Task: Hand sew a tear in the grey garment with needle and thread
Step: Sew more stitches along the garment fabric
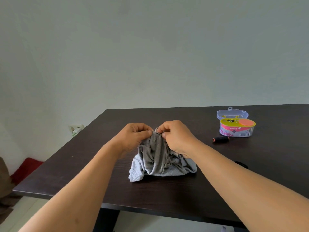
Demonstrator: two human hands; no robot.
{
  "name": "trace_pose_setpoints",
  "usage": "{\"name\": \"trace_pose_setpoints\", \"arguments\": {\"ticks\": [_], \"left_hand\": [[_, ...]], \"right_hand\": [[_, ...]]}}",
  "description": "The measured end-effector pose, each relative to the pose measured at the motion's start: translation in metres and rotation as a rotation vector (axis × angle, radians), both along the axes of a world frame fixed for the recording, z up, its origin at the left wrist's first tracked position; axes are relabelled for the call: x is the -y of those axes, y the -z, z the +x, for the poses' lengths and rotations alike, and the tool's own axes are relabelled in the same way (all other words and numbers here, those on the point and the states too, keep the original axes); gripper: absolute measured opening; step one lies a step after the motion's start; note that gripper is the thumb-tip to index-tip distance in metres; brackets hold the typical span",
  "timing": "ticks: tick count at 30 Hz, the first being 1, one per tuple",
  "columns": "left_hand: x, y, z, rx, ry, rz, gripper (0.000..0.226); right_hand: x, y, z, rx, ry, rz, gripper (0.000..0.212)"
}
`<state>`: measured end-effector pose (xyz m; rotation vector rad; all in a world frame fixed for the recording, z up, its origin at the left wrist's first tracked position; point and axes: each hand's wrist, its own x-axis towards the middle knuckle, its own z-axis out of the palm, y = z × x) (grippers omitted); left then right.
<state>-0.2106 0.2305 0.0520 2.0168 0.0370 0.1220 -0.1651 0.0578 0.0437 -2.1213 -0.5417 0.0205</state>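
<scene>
Both hands, left [133, 136] and right [175, 136], pinch the crumpled ribbed grey garment [158, 158].

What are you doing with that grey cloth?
A person is mending a grey garment at a dark table. Both hands hold its top edge up: the left hand grips one side and the right hand pinches the fabric right beside it. The needle is too small to make out. An open sewing kit and a dark thread spool sit off to the right.
</scene>
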Motion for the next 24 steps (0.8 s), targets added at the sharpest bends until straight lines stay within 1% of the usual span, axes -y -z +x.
{"name": "trace_pose_setpoints", "arguments": {"ticks": [5,8,11,13,16,20,22,24], "left_hand": [[0.002,0.000,-0.003,-0.041,0.011,-0.081,0.011],[0.007,0.001,-0.005,-0.053,-0.016,-0.173,0.011],[0.014,0.003,-0.008,-0.067,-0.025,-0.278,0.011],[0.017,0.004,-0.009,-0.083,-0.016,-0.325,0.010],[0.019,0.002,-0.010,-0.086,-0.003,-0.353,0.009],[0.017,0.001,-0.010,-0.073,-0.025,-0.355,0.008],[0.017,0.000,-0.009,-0.058,-0.034,-0.345,0.007],[0.019,-0.001,-0.009,-0.041,-0.051,-0.314,0.007]], "right_hand": [[0.001,0.003,-0.001,-0.046,-0.008,0.078,0.030],[-0.002,0.006,-0.002,-0.093,-0.012,0.168,0.032],[-0.007,0.011,-0.002,-0.143,0.026,0.259,0.028],[-0.008,0.012,-0.002,-0.142,0.034,0.322,0.024],[-0.005,0.007,-0.003,-0.142,-0.005,0.384,0.026],[0.000,0.002,-0.004,-0.170,-0.055,0.350,0.032],[0.000,0.000,-0.004,-0.130,-0.031,0.308,0.032],[0.002,-0.001,-0.004,-0.049,-0.007,0.248,0.027]]}}
